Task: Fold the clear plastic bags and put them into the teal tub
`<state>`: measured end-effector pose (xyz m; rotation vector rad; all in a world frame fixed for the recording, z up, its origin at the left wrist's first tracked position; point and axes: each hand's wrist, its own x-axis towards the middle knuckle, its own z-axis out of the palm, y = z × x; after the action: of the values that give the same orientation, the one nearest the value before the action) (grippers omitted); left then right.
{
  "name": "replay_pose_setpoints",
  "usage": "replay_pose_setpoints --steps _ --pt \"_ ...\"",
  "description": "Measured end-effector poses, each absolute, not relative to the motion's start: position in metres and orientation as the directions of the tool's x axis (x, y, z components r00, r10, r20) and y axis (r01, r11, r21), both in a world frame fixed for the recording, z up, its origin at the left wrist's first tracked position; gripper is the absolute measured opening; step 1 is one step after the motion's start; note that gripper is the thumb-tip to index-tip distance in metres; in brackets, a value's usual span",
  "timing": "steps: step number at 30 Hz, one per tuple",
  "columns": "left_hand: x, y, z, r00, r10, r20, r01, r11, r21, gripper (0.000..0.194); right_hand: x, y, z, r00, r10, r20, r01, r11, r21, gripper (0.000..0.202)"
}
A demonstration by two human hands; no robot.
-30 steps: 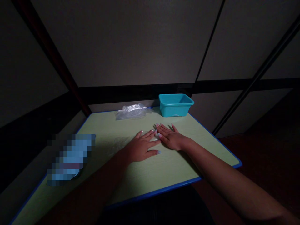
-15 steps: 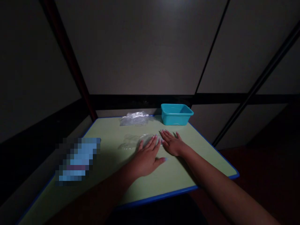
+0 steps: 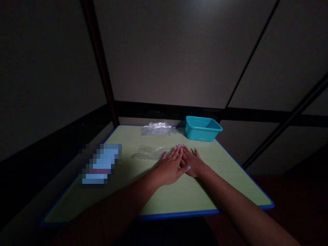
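A clear plastic bag point(image 3: 151, 153) lies flat across the middle of the light green table point(image 3: 200, 198). My left hand point(image 3: 170, 168) rests flat at the bag's right end, fingers stretched out and thumb reaching over my right hand. My right hand point(image 3: 191, 162) lies palm down with its fingers spread, touching the left one. The fingertips of both hands meet near the bag's right end, and whatever part of the bag is under them is hidden. Neither hand is gripping anything.
Crumpled clear plastic point(image 3: 157, 129) lies near the table's back edge. A turquoise basket point(image 3: 201, 134) stands at the back right corner. At the left side is a blurred blue item point(image 3: 105, 162). A dark panelled wall point(image 3: 166, 61) rises behind the table.
My left hand has moved right against my right hand, its thumb now overlapping it. The camera view has shifted a little, so the table and basket appear turned.
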<state>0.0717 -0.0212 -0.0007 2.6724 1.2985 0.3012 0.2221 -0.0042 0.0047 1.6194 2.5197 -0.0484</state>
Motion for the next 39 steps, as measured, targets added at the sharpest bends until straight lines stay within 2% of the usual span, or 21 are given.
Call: replay_pose_setpoints --steps 5,13,21,28,32,39 --pt "0.068 -0.022 -0.003 0.580 0.811 0.073 0.773 -0.576 0.266 0.076 0.222 -0.005 0.007 -0.403 0.903 -0.149 0.911 0.411 0.026 0.061" --pt "0.056 -0.022 -0.001 0.552 0.834 0.020 0.806 -0.540 0.242 0.069 0.221 -0.003 0.004 -0.353 0.926 -0.136 0.935 0.354 -0.019 0.063" --pt "0.048 -0.017 -0.003 0.447 0.894 -0.028 0.871 -0.427 0.241 0.071 0.226 0.000 0.000 -0.322 0.941 -0.105 0.947 0.318 -0.050 0.063" --pt "0.038 -0.003 -0.004 0.421 0.905 -0.051 0.892 -0.404 0.202 0.073 0.231 0.002 0.004 -0.327 0.936 -0.128 0.945 0.320 -0.069 0.064" --pt "0.021 0.013 -0.004 0.348 0.934 -0.084 0.931 -0.333 0.152 0.074 0.233 0.001 0.007 -0.331 0.932 -0.146 0.943 0.320 -0.093 0.066" --pt "-0.004 0.033 -0.003 0.179 0.974 -0.142 0.977 -0.159 0.139 0.075 0.238 0.001 0.010 -0.323 0.932 -0.167 0.945 0.309 -0.104 0.066"
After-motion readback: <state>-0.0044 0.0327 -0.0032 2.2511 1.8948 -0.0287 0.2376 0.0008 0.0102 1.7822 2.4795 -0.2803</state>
